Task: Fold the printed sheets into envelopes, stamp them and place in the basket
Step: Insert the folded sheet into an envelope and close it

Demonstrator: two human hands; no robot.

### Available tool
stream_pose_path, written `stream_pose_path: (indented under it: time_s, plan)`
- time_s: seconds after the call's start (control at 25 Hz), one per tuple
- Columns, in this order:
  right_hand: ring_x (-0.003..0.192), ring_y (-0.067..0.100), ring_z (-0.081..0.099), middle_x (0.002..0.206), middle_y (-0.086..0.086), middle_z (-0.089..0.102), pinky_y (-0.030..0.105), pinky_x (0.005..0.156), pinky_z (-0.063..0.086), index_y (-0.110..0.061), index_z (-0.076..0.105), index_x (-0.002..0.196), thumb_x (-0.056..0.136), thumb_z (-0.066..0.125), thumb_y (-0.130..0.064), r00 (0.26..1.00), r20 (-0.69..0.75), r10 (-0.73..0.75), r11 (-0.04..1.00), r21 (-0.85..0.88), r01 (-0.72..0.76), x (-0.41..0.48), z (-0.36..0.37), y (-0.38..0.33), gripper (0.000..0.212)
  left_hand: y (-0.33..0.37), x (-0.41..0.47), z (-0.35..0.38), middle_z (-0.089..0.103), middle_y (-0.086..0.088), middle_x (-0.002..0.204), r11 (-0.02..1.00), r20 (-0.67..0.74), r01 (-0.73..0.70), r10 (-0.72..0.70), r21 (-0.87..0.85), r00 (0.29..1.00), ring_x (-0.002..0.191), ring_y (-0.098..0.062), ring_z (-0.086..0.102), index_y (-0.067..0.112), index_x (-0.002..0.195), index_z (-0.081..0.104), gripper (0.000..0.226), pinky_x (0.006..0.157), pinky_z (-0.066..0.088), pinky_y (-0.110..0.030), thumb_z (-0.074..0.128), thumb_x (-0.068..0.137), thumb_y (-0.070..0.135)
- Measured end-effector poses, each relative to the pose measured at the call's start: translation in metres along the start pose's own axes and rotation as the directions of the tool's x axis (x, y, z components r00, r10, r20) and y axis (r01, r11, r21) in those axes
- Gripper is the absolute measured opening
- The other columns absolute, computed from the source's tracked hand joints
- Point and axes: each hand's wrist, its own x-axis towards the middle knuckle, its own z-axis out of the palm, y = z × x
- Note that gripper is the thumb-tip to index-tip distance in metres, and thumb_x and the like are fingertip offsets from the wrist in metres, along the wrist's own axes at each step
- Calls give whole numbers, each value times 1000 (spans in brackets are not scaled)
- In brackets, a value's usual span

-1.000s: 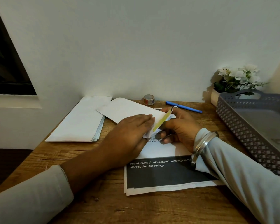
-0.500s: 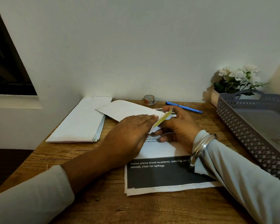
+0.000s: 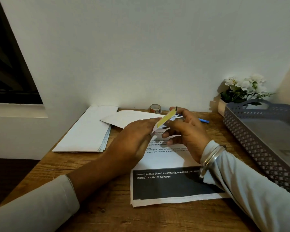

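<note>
Head view, envelope-closing step. The left hand (image 3: 134, 136) lies flat, fingers straight and together, pressing a white envelope (image 3: 129, 117) down over the stack of printed sheets (image 3: 166, 186) on the desk (image 3: 107, 215). The right hand (image 3: 186, 129), fingers curled, pinches the envelope's raised flap (image 3: 166, 118), whose inner face shows a yellow strip, probably the adhesive band. Whether a folded sheet is already inside cannot be told. A pile of spare envelopes (image 3: 87, 131) lies to the left, partly under the working one. A small roll (image 3: 155, 108) and a blue pen (image 3: 203, 121) sit near the wall. The grey basket (image 3: 251, 144) stands at the right edge, well apart from both hands, with nothing visible in it.

Handling note: the envelope is light, thin and easily creased, and it slides on the paper beneath. It is best held flat with a broad palm while the flap is taken by its free edge, fingers kept off the yellow strip.
</note>
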Motion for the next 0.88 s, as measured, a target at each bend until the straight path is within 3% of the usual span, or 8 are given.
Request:
stream_pose_path:
  time_s: [0.12, 0.32, 0.44, 0.6, 0.76, 0.88]
  plan:
    - [78, 26, 70, 98, 11, 73, 38, 58, 58, -17, 60, 127, 95, 65, -11, 995, 24, -94, 995, 33, 93, -3, -4, -8, 33, 9, 5, -20, 64, 12, 131, 980, -147, 18, -48, -197, 988, 123, -8, 57, 23, 137, 59, 36, 100, 51, -33, 46, 105, 14]
    - [104, 18, 69, 118, -2, 68, 37, 86, 61, -22, 64, 120, 85, 78, -12, 952, 13, -305, 917, -265, 297, -7, -1, -29, 39, 41, 28, -60, 69, 9, 112, 908, -349, -57, -101, -415, 932, 106, -16, 64, 17, 123, 64, 26, 78, 55, -25, 45, 106, 14]
    - [106, 18, 69, 110, 0, 73, 36, 88, 60, -19, 68, 114, 87, 76, -9, 916, 25, -400, 873, -296, 389, -3, 7, -51, 30, 55, 48, -75, 69, 3, 117, 855, -410, -85, -156, -512, 898, 108, -22, 66, 15, 127, 62, 28, 82, 59, -33, 46, 105, 22]
    - [102, 21, 73, 105, 3, 78, 38, 92, 58, -15, 72, 109, 90, 69, -1, 891, 25, -453, 870, -204, 448, -1, 13, -80, 24, 63, 70, -88, 67, 2, 126, 826, -405, -91, -173, -556, 898, 115, -20, 65, 16, 134, 57, 31, 90, 59, -45, 48, 104, 20]
    - [94, 19, 75, 99, 3, 79, 30, 85, 60, -8, 72, 104, 90, 70, 0, 868, 18, -496, 848, -207, 488, -4, 10, -103, 16, 65, 84, -96, 56, 3, 140, 781, -449, -156, -173, -605, 876, 123, -18, 60, 25, 142, 47, 47, 91, 58, -37, 56, 99, 7]
    - [87, 18, 75, 94, 4, 79, 26, 77, 59, -7, 71, 100, 89, 69, 4, 851, 9, -525, 833, -197, 516, -8, 8, -115, 15, 66, 90, -97, 59, 4, 134, 770, -462, -186, -156, -611, 873, 119, -20, 62, 24, 133, 52, 47, 89, 58, -34, 56, 96, -5]
